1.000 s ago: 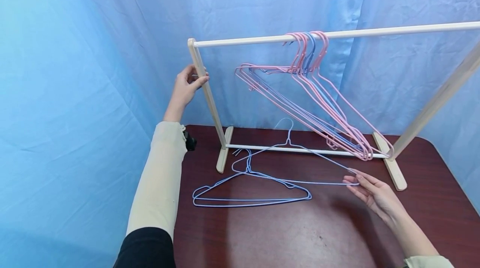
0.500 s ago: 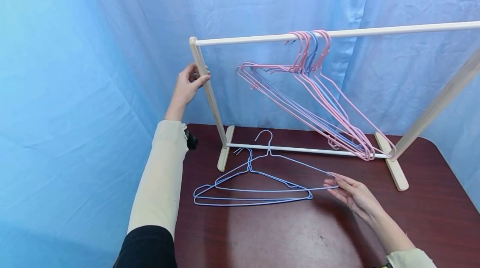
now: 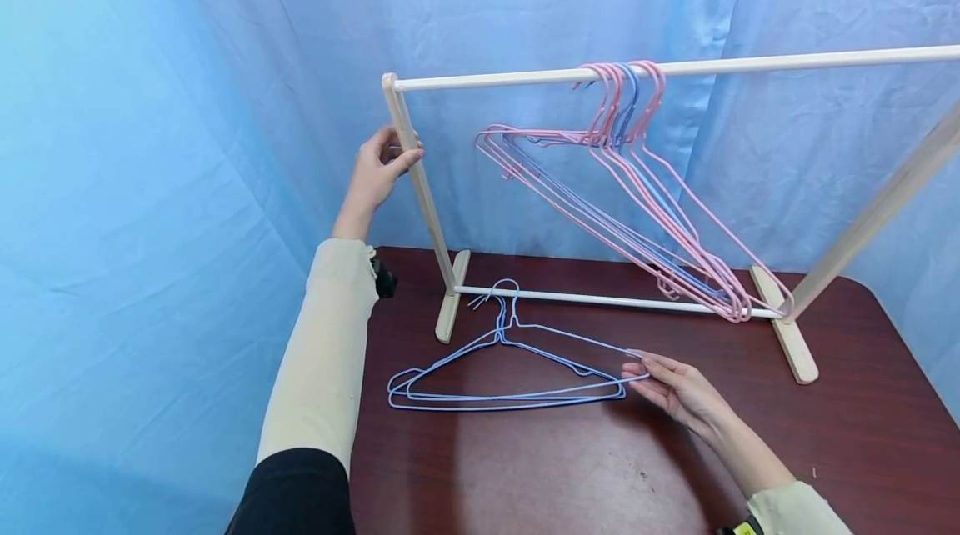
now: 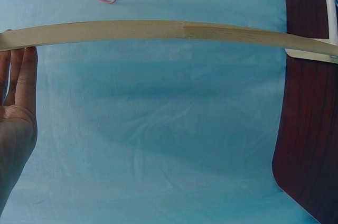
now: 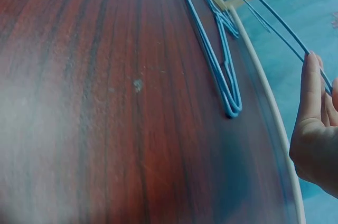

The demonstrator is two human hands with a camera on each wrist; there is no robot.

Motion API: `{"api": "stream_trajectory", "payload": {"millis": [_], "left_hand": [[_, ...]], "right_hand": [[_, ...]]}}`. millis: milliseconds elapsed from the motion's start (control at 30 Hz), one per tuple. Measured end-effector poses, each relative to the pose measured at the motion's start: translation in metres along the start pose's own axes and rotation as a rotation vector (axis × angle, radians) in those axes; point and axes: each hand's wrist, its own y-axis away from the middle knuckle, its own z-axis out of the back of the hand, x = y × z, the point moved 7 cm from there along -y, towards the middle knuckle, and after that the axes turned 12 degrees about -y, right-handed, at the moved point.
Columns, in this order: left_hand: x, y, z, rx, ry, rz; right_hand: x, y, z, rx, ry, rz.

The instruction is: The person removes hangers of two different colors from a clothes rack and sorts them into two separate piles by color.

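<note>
My left hand (image 3: 378,168) grips the left wooden post (image 3: 427,206) of a clothes rack partway up, thumb in front. The left wrist view shows fingers (image 4: 26,78) against this post (image 4: 132,29). With thumb and fingers, my right hand (image 3: 678,395) pinches the right corner of a blue wire clothes hanger (image 3: 576,338). It is raised over the table, hook to the back left. In the head view it overlaps a few blue hangers (image 3: 495,409) lying flat on the table. These lying hangers (image 5: 237,97) appear below the held one in the right wrist view.
Several pink hangers (image 3: 648,97) and some blue ones hang on the rack's white top rail (image 3: 480,79). A white lower bar (image 3: 577,298) joins the wooden feet (image 3: 787,347). The dark red wooden table (image 3: 562,477) stands before blue curtains (image 3: 187,185).
My right hand has moved left and slightly down with the blue hanger, bringing it over the lying hangers. The left hand keeps its grip on the post.
</note>
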Motion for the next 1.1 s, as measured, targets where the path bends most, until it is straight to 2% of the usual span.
{"api": "stream_trajectory", "payload": {"millis": [233,333,467,567,667,800,1033,1100], "left_hand": [[0.0,0.001,0.0,-0.009,-0.006,0.0],[0.0,0.001,0.0,-0.01,-0.014,0.0],[0.0,0.001,-0.001,-0.007,-0.008,0.005],[0.0,0.001,0.0,-0.005,0.002,0.006],[0.0,0.0,0.0,-0.006,0.003,-0.006],[0.001,0.0,0.0,-0.006,0.007,-0.008],[-0.001,0.002,0.0,0.0,0.004,0.007],[-0.001,0.002,0.0,0.002,0.006,0.01]], "right_hand": [[-0.012,-0.012,-0.001,0.072,-0.037,-0.039],[-0.017,-0.016,0.001,0.077,-0.051,-0.057],[-0.022,-0.02,0.005,0.051,-0.057,-0.073],[-0.024,-0.022,0.008,0.001,-0.017,-0.067],[-0.024,-0.023,0.01,-0.075,0.109,-0.046],[-0.022,-0.023,0.01,-0.148,0.37,-0.008],[-0.011,-0.022,0.0,-0.187,0.752,0.106],[-0.007,-0.021,-0.001,-0.235,0.907,0.136]]}}
